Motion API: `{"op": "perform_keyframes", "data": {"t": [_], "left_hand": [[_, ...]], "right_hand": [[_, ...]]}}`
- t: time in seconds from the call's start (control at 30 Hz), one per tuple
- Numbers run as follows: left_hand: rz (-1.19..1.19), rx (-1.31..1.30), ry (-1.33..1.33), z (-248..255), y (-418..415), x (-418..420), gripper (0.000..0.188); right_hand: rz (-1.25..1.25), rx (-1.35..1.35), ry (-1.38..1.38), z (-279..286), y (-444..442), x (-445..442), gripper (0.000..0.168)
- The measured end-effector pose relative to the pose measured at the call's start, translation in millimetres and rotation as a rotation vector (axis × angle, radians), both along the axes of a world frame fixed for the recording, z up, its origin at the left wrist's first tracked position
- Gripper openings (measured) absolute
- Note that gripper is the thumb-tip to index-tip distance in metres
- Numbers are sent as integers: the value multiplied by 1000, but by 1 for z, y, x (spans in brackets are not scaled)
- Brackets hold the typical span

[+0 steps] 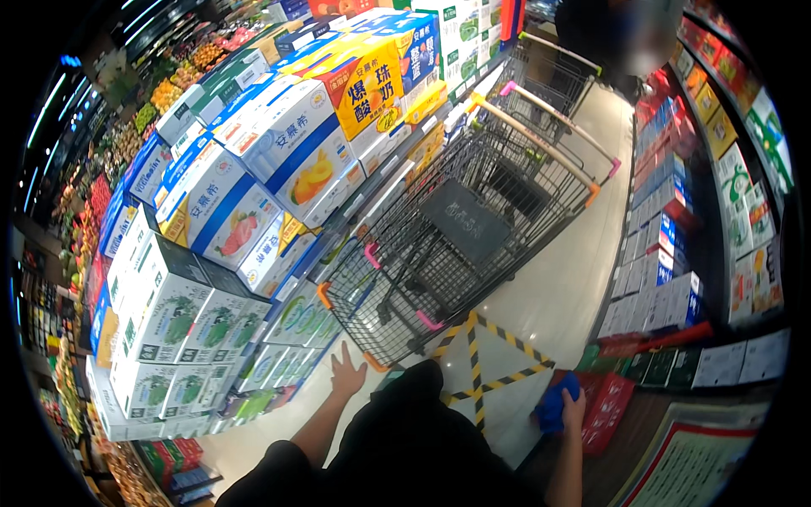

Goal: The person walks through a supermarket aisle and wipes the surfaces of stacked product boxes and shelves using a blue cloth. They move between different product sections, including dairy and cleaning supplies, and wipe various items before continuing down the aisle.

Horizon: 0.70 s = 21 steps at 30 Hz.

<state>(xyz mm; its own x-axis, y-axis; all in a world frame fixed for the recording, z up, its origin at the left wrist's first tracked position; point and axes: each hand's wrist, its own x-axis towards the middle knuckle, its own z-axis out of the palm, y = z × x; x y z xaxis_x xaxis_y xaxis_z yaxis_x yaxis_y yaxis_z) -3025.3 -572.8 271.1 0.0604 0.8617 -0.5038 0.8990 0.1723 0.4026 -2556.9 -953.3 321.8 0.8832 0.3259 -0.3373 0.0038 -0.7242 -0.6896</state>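
Observation:
My left hand [347,374] has its fingers spread and holds nothing. It is close to the orange front corner of a black wire shopping cart [393,266]; I cannot tell whether they touch. On the other side, my right hand [575,409] grips a bunched blue cloth [557,400] beside a red carton [608,412]. The cart has a beige handle [535,136] with orange ends, and it stands close to another cart with a pink-ended handle [564,121].
Stacked drink cartons [279,165] line the left side. Shelves of boxed goods [728,209] run along the right. Yellow-and-black tape [476,374] marks the tiled floor between them. A blurred person [618,38] stands at the far end near another cart handle [564,54].

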Motion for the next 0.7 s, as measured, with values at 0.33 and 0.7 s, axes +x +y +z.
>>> {"op": "perform_keyframes", "data": {"t": [0.33,0.7], "left_hand": [[494,-106,98,-56,37,116,90],[791,-209,147,-52,71,149,94]], "right_hand": [[96,303,5,70,227,246,49],[280,141,-203,85,364,584,62]]}}
